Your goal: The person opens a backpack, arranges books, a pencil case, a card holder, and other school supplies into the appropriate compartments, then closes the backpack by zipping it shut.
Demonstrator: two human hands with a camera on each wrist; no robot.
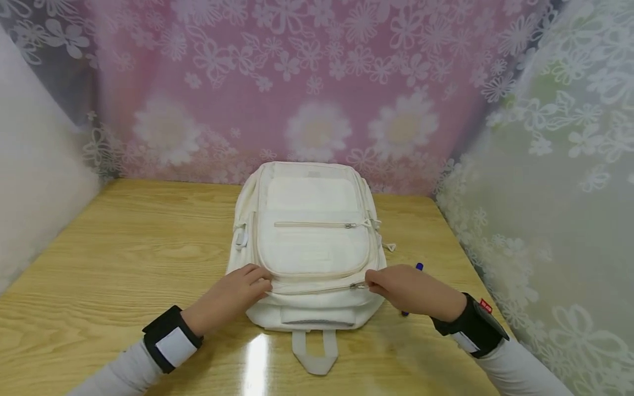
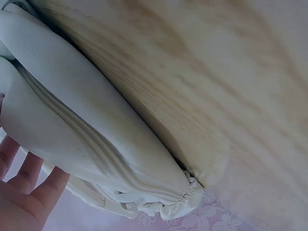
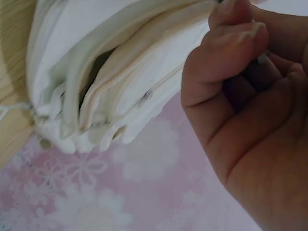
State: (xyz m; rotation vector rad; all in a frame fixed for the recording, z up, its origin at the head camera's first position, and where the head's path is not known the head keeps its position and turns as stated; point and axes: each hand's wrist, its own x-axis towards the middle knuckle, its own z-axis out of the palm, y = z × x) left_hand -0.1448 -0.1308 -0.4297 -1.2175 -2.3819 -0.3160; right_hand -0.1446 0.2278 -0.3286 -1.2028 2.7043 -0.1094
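Note:
A cream-white backpack [image 1: 312,250] lies front side up on the wooden table, its top handle loop [image 1: 317,366] toward me. My left hand [image 1: 245,289] holds the fabric at the left end of the nearest front zipper [image 1: 312,290]. In the left wrist view, several bent fingers [image 2: 50,190] touch the bag's side. At that zipper's right end, my right hand [image 1: 403,286] pinches the zipper pull, mostly hidden by the fingers; the metal slider [image 1: 358,285] shows beside them. The right wrist view shows the curled right hand [image 3: 240,106] close up, beside the bag's layered edge [image 3: 101,96].
A blue pen [image 1: 419,267] lies on the table [image 1: 148,236], partly under the right hand. Another zipper [image 1: 314,224] crosses the bag farther up. Pink flowered cloth [image 1: 317,82] hangs behind the table, with pale cloth [image 1: 555,192] along the right side.

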